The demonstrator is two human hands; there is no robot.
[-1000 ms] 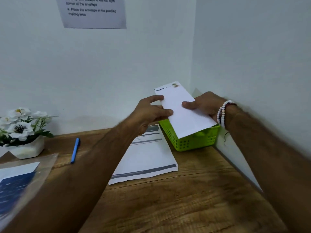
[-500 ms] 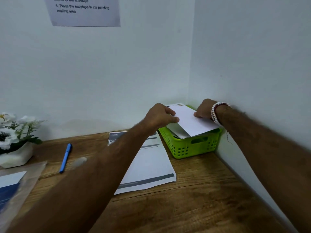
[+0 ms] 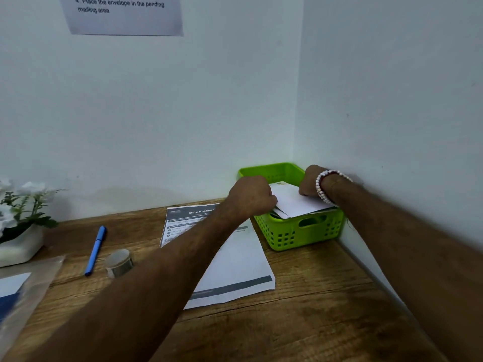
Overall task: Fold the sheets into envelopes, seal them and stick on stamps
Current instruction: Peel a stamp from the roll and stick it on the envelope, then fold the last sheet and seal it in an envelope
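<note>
Having dropped from mid-air into the green basket (image 3: 295,235), the envelope (image 3: 296,203) is gripped at its ends by the curled left hand (image 3: 251,197) and right hand (image 3: 309,181), so it is likely almost filed.

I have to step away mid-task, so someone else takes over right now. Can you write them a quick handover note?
The left hand and right hand both grip the white envelope, one at each side, low in the green basket in the corner. It sits atop other papers in there.
Done: this envelope is folded and nearly filed; its stamp is too small to confirm.
Left: let go, then probably fold the printed sheet on the desk.
</note>
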